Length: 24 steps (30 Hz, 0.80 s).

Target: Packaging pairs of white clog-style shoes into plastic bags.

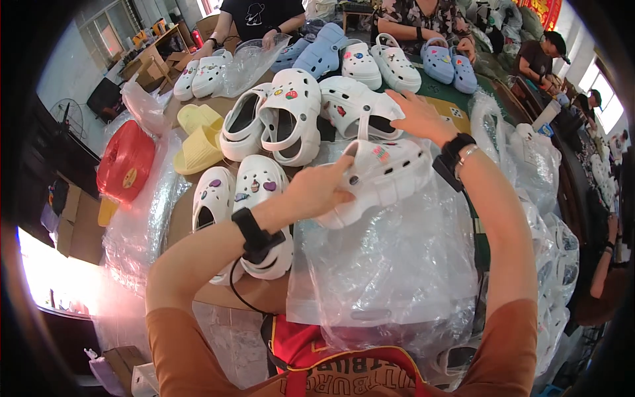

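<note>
My left hand (319, 190) is closed on a white clog (390, 173) with a small coloured charm, thumb low on its side and a finger at its rim. This clog is tilted above a clear plastic bag (397, 278). My right hand (422, 119) has its fingers stretched out at the edge of another white clog (344, 106), just behind; whether it presses on it I cannot tell. To the left stand a pair of white clogs with fruit charms (291, 116) and a pair with purple charms (261, 182), partly covered by my left forearm.
Yellow slides (198, 149) and a red roll of plastic twine (127, 162) lie at the left. Across the table, blue clogs (321, 51) and more white clogs (398, 66) stand before two people. Bagged clogs (552, 264) are heaped on the right.
</note>
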Each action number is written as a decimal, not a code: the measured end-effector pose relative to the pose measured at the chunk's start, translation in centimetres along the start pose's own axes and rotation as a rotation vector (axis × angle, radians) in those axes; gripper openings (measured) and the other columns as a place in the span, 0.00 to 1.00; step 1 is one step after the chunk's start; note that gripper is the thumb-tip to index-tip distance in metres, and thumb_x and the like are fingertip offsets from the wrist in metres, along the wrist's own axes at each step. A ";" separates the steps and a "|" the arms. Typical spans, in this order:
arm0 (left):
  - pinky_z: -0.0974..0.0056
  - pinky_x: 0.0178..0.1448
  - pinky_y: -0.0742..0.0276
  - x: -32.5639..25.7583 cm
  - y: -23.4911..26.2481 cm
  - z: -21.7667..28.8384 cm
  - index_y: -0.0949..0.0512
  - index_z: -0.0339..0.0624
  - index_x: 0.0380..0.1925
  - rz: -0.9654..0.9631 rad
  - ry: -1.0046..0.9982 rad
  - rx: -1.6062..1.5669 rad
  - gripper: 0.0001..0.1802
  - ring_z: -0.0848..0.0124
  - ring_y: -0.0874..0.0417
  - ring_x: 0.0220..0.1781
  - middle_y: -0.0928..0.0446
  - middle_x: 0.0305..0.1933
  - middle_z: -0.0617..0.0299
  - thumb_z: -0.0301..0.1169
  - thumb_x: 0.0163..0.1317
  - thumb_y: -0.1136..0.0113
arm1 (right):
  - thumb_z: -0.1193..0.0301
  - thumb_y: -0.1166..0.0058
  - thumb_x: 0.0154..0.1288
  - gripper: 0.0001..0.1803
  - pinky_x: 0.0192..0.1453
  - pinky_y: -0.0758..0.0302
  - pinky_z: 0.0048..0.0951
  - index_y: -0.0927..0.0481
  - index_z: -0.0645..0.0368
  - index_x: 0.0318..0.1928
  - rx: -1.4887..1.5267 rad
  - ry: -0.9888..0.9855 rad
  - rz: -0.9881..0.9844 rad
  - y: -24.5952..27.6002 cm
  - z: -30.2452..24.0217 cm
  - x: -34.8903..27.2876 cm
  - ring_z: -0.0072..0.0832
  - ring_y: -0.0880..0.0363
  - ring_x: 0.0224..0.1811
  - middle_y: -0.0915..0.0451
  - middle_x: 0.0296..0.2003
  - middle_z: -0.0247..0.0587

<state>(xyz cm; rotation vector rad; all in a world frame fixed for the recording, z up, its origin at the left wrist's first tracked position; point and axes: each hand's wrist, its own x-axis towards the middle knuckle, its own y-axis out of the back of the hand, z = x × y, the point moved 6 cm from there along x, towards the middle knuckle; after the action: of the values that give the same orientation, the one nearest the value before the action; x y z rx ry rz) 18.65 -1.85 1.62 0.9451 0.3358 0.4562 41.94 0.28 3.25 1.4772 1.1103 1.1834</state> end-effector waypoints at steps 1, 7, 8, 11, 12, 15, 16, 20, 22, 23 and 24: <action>0.55 0.42 0.30 0.0 0.0 0.4 0.37 0.41 0.49 0.042 -0.087 -0.043 0.25 0.50 0.22 0.38 0.24 0.35 0.45 0.34 0.53 0.41 | 0.62 0.43 0.48 0.44 0.61 0.39 0.45 0.50 0.45 0.66 -0.061 -0.011 -0.026 -1.1 0.0 1.2 0.55 0.38 0.58 0.44 0.61 0.55; 0.57 0.42 0.30 1.0 -0.7 -0.9 0.34 0.40 0.47 -0.065 0.028 -0.097 0.23 0.51 0.23 0.39 0.24 0.35 0.45 0.34 0.52 0.41 | 0.64 0.44 0.46 0.47 0.57 0.35 0.46 0.54 0.42 0.66 0.165 -0.040 -0.209 -5.4 1.8 5.1 0.58 0.34 0.54 0.45 0.60 0.61; 0.57 0.42 0.30 0.9 -0.8 -1.2 0.33 0.40 0.46 -0.106 0.057 -0.072 0.22 0.51 0.23 0.39 0.25 0.35 0.45 0.35 0.51 0.41 | 0.64 0.44 0.46 0.46 0.57 0.34 0.46 0.53 0.43 0.66 0.166 -0.052 -0.266 -5.6 1.2 5.1 0.58 0.33 0.53 0.44 0.59 0.62; 0.57 0.42 0.30 1.6 -1.0 -0.6 0.31 0.38 0.42 -0.093 0.035 -0.077 0.21 0.52 0.23 0.39 0.24 0.34 0.46 0.35 0.49 0.40 | 0.65 0.46 0.47 0.45 0.49 0.27 0.44 0.52 0.46 0.66 0.173 0.005 -0.101 -5.1 3.7 4.6 0.54 0.30 0.51 0.43 0.58 0.59; 0.57 0.42 0.30 1.4 -0.6 -0.7 0.31 0.38 0.42 -0.081 0.043 -0.077 0.21 0.52 0.23 0.39 0.24 0.34 0.46 0.35 0.49 0.40 | 0.65 0.46 0.47 0.45 0.49 0.27 0.44 0.52 0.46 0.66 0.172 0.020 -0.100 -4.0 3.0 4.4 0.54 0.30 0.51 0.43 0.58 0.59; 0.61 0.43 0.30 0.8 0.9 -1.9 0.28 0.37 0.39 -0.017 0.026 -0.148 0.19 0.59 0.23 0.37 0.24 0.34 0.51 0.33 0.46 0.39 | 0.65 0.50 0.51 0.41 0.37 0.20 0.39 0.52 0.49 0.65 0.566 -0.225 -0.196 -2.2 2.7 2.3 0.44 0.29 0.50 0.42 0.57 0.52; 0.61 0.43 0.30 0.7 1.3 -2.2 0.28 0.37 0.39 -0.012 0.017 -0.149 0.19 0.59 0.23 0.37 0.24 0.34 0.51 0.33 0.46 0.39 | 0.65 0.50 0.51 0.41 0.37 0.20 0.39 0.52 0.49 0.65 0.558 -0.227 -0.189 -1.5 3.2 1.4 0.44 0.29 0.50 0.42 0.57 0.52; 0.61 0.44 0.30 -0.2 2.7 -1.8 0.27 0.40 0.39 -0.050 -0.086 -0.247 0.18 0.59 0.23 0.40 0.23 0.36 0.52 0.32 0.45 0.40 | 0.66 0.52 0.59 0.37 0.43 0.20 0.41 0.56 0.47 0.66 1.241 -0.379 -0.115 0.4 4.6 -3.6 0.36 0.30 0.53 0.39 0.57 0.41; 0.63 0.44 0.30 -0.5 4.1 -1.1 0.27 0.40 0.38 0.016 -0.158 -0.239 0.18 0.60 0.23 0.39 0.23 0.36 0.53 0.31 0.45 0.39 | 0.65 0.52 0.60 0.34 0.44 0.21 0.41 0.53 0.46 0.64 1.472 -0.342 -0.095 1.9 4.1 -5.8 0.36 0.27 0.51 0.37 0.56 0.40; 0.68 0.43 0.31 -0.7 4.8 -0.8 0.27 0.35 0.40 0.032 -0.155 -0.199 0.20 0.73 0.26 0.37 0.24 0.34 0.59 0.28 0.45 0.37 | 0.64 0.52 0.61 0.31 0.45 0.20 0.41 0.48 0.49 0.62 1.533 -0.338 -0.119 2.4 4.2 -6.7 0.35 0.25 0.49 0.33 0.54 0.41; 0.68 0.43 0.31 -1.0 5.6 -0.3 0.27 0.35 0.40 0.027 -0.173 -0.196 0.20 0.73 0.26 0.37 0.24 0.34 0.59 0.28 0.45 0.37 | 0.64 0.52 0.61 0.31 0.45 0.20 0.41 0.48 0.49 0.62 1.529 -0.344 -0.099 2.9 4.5 -7.8 0.35 0.25 0.49 0.33 0.54 0.41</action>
<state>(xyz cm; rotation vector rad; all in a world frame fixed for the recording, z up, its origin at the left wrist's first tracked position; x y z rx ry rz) 16.36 0.62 6.19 0.7921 0.1193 0.4206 45.66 -8.34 4.28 2.4860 1.8981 -0.2629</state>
